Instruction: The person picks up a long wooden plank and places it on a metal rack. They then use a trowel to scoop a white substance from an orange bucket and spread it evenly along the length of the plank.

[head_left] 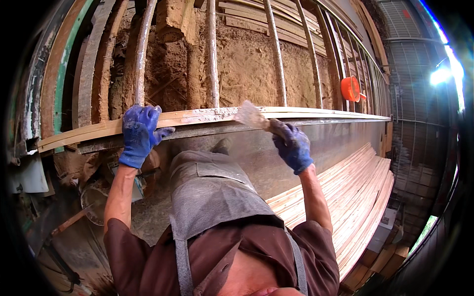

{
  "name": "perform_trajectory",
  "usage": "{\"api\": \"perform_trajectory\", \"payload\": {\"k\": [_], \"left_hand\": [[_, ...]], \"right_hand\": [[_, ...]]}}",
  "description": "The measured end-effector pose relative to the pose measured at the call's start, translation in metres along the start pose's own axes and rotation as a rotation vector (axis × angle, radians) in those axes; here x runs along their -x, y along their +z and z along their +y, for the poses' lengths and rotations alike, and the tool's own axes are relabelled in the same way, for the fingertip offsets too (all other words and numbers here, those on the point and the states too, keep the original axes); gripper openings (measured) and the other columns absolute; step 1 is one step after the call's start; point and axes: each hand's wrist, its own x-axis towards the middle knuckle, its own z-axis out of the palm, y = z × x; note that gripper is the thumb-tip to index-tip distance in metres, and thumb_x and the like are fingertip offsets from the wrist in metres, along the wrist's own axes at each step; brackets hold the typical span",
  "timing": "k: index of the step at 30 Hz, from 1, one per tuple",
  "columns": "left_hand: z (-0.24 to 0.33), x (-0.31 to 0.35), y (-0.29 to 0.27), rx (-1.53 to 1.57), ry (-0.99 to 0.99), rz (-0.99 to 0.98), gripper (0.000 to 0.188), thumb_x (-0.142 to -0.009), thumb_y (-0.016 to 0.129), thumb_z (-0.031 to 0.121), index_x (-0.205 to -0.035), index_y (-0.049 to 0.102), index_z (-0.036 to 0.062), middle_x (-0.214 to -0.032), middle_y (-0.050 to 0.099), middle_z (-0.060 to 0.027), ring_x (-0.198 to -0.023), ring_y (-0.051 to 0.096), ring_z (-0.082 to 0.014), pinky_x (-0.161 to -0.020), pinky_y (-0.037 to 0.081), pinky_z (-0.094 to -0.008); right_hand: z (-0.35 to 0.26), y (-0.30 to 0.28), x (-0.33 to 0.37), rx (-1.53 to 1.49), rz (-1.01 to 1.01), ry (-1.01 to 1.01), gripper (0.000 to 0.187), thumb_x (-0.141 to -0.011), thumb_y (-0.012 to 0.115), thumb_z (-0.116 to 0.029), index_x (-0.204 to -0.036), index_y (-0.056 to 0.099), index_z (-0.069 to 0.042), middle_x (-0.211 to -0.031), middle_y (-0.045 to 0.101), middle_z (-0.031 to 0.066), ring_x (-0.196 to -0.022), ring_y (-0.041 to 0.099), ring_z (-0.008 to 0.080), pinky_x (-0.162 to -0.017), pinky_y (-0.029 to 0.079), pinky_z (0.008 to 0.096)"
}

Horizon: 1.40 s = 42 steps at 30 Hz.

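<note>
Long pale wooden strips lie side by side across the rack in front of me. My left hand, in a blue glove, is closed over them toward their left end, its thumb pointing right. In my blue-gloved right hand is a putty knife, gripped by its handle. Its broad, slightly blurred blade meets the strips near the middle. Whitish paste is smeared on the wood just left of the blade.
Metal bars run away from me over a dirt-covered floor. An orange round container sits on the rack at right. A large pile of wooden strips lies to my right. Loose boards rest at the far side.
</note>
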Motion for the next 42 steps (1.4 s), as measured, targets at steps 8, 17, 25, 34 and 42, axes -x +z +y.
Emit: {"api": "perform_trajectory", "payload": {"k": [8, 17, 25, 34, 42], "left_hand": [[-0.001, 0.001, 0.001, -0.052, 0.046, 0.095, 0.071, -0.078, 0.07, 0.069, -0.115, 0.068, 0.0082, -0.106, 0.067, -0.0119, -0.106, 0.063, -0.0366, -0.097, 0.046, -0.0512], [0.002, -0.002, 0.001, -0.063, 0.072, 0.135, 0.07, -0.078, 0.07, 0.069, -0.113, 0.067, 0.008, -0.1, 0.065, -0.0109, -0.101, 0.062, -0.036, -0.094, 0.046, -0.0514], [0.002, -0.002, 0.002, -0.084, 0.081, 0.166, 0.071, -0.077, 0.07, 0.069, -0.112, 0.067, 0.0079, -0.097, 0.063, -0.0105, -0.099, 0.061, -0.0357, -0.094, 0.046, -0.0514], [0.003, -0.003, 0.001, -0.078, 0.082, 0.155, 0.072, -0.078, 0.068, 0.071, -0.112, 0.067, 0.0079, -0.097, 0.063, -0.0108, -0.099, 0.061, -0.0357, -0.092, 0.047, -0.0514], [0.0, 0.003, 0.003, -0.061, 0.03, 0.072, 0.073, -0.078, 0.069, 0.072, -0.118, 0.068, 0.0104, -0.107, 0.066, -0.0107, -0.108, 0.062, -0.0363, -0.1, 0.045, -0.0525]], "right_hand": [[-0.032, -0.011, -0.019, -0.106, 0.042, -0.047, 0.038, -0.09, 0.072, -0.018, -0.128, 0.068, -0.019, -0.105, 0.073, 0.0116, -0.093, 0.07, 0.0342, -0.077, 0.056, 0.0477], [-0.026, -0.008, -0.02, 0.022, -0.077, 0.011, 0.034, -0.092, 0.07, -0.022, -0.126, 0.068, -0.023, -0.1, 0.07, 0.0114, -0.086, 0.07, 0.0361, -0.07, 0.056, 0.0502], [-0.019, -0.025, -0.012, -0.06, 0.044, 0.015, 0.038, -0.091, 0.071, -0.02, -0.129, 0.068, -0.02, -0.103, 0.071, 0.0112, -0.091, 0.069, 0.0357, -0.077, 0.056, 0.0475], [0.006, -0.001, 0.002, -0.012, 0.014, 0.097, 0.039, -0.09, 0.072, -0.021, -0.129, 0.068, -0.022, -0.103, 0.071, 0.0118, -0.093, 0.069, 0.0363, -0.079, 0.056, 0.048], [-0.004, -0.02, -0.002, -0.087, 0.119, 0.099, 0.039, -0.09, 0.071, -0.02, -0.129, 0.07, -0.021, -0.105, 0.072, 0.0114, -0.096, 0.07, 0.0352, -0.081, 0.056, 0.0463]]}}
